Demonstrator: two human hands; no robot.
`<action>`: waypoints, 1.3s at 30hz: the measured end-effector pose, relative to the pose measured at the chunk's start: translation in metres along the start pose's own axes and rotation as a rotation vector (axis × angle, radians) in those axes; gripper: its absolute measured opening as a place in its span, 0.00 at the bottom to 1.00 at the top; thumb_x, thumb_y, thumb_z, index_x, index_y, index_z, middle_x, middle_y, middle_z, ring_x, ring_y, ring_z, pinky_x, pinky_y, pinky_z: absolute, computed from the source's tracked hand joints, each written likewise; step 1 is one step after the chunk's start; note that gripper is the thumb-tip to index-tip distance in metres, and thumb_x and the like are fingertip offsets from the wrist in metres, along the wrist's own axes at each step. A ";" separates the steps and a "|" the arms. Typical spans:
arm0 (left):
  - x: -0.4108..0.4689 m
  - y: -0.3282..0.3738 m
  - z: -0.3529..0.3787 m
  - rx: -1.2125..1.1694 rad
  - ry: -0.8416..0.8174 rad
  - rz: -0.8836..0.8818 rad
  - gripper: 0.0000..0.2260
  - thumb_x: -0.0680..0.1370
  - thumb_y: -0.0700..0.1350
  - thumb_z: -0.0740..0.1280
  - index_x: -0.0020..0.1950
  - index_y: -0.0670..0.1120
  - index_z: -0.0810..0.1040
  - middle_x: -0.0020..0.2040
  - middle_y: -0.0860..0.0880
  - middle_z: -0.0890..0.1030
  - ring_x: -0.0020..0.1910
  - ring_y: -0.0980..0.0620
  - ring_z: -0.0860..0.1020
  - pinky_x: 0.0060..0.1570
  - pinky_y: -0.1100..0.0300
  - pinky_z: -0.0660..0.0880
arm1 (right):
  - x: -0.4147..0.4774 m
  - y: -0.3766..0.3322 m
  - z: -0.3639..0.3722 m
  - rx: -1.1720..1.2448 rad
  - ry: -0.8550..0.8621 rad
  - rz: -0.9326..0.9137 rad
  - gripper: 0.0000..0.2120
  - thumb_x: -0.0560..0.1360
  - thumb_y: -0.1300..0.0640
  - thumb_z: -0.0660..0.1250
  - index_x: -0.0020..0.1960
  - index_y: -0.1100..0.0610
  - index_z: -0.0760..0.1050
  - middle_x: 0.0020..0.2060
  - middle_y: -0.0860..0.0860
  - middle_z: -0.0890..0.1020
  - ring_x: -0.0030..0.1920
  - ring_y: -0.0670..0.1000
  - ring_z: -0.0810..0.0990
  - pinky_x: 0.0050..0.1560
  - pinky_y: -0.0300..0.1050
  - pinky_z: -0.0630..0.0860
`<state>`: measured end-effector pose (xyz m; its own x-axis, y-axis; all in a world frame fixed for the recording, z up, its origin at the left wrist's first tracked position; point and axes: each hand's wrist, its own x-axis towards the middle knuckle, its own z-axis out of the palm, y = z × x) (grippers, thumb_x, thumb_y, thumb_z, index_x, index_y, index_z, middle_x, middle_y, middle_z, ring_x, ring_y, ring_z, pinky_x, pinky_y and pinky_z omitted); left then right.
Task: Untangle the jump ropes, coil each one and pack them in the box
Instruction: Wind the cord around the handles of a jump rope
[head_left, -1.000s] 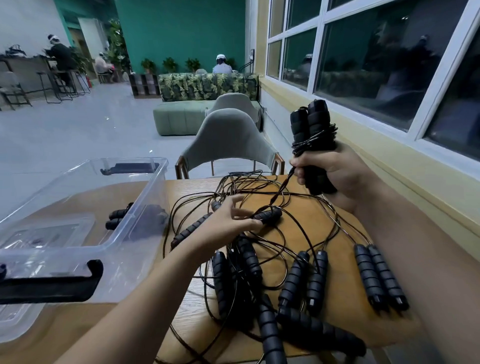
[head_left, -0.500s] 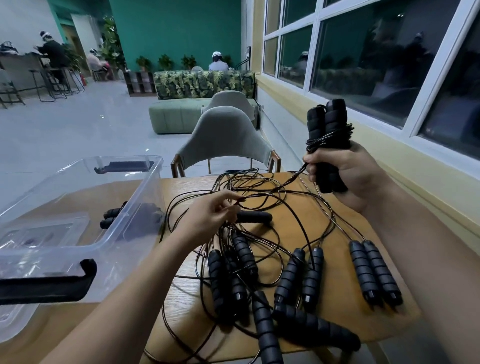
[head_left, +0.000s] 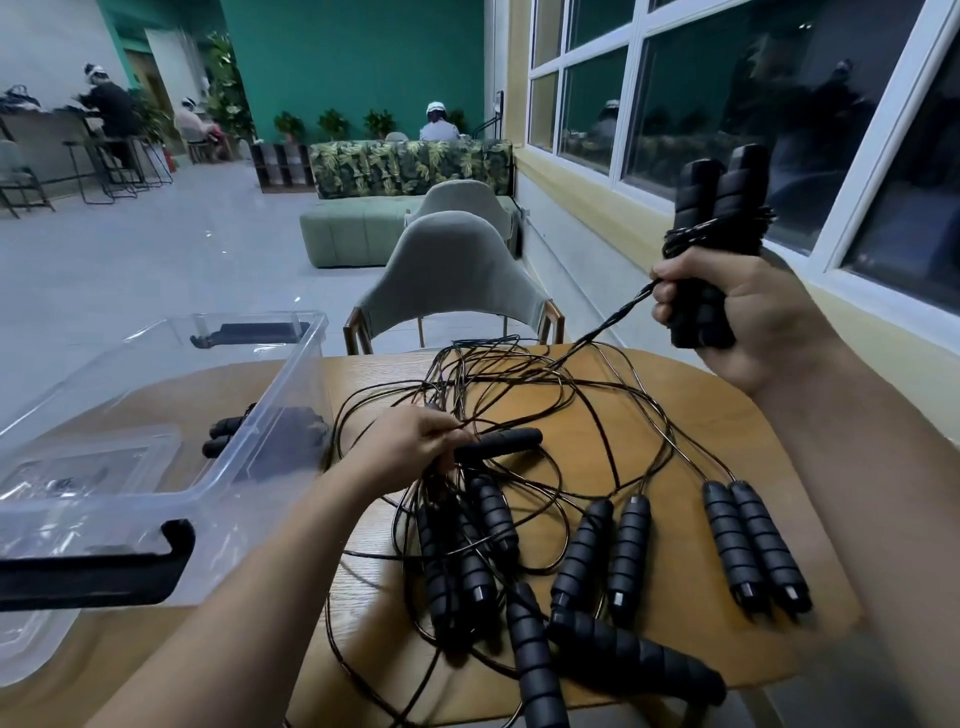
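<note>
Nearest, at six o'clock on the table, loose black handles lie heaped among the tangled jump ropes. At centre, the left hand curls its fingers round several strands of those ropes. At nine o'clock stands the clear box, with one coiled rope inside. At two o'clock the right hand, raised, grips a cord-wound handle pair tightly.

- Your wooden table carries a clear plastic box at its left.
- Just right of the box, you have tangled black jump ropes.
- Farthest right of the box, two foam handles lie side by side.
</note>
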<state>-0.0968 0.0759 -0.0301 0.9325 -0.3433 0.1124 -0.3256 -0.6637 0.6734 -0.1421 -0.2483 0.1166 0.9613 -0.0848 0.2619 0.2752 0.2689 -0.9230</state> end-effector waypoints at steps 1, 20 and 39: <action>0.001 -0.008 -0.002 0.083 0.014 -0.031 0.08 0.82 0.56 0.70 0.49 0.57 0.88 0.36 0.55 0.86 0.39 0.50 0.84 0.45 0.50 0.82 | 0.001 -0.003 -0.003 0.011 0.014 -0.007 0.07 0.76 0.68 0.70 0.49 0.59 0.75 0.39 0.52 0.76 0.35 0.49 0.76 0.35 0.41 0.74; 0.002 -0.001 -0.011 0.218 0.030 -0.075 0.12 0.71 0.65 0.71 0.49 0.61 0.85 0.43 0.62 0.86 0.47 0.59 0.84 0.53 0.52 0.81 | -0.015 0.031 0.009 -0.015 -0.023 0.017 0.08 0.76 0.71 0.69 0.53 0.62 0.78 0.40 0.56 0.76 0.35 0.52 0.75 0.37 0.46 0.74; -0.007 -0.052 -0.016 0.255 0.152 -0.502 0.18 0.78 0.62 0.72 0.47 0.47 0.78 0.43 0.47 0.83 0.45 0.46 0.81 0.41 0.52 0.78 | -0.023 0.057 -0.011 0.053 -0.056 0.107 0.12 0.76 0.70 0.70 0.57 0.62 0.76 0.42 0.55 0.77 0.36 0.50 0.76 0.37 0.44 0.77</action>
<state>-0.0838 0.1233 -0.0536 0.9882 0.1415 -0.0585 0.1522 -0.8659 0.4766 -0.1491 -0.2414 0.0549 0.9838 0.0005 0.1792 0.1694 0.3237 -0.9309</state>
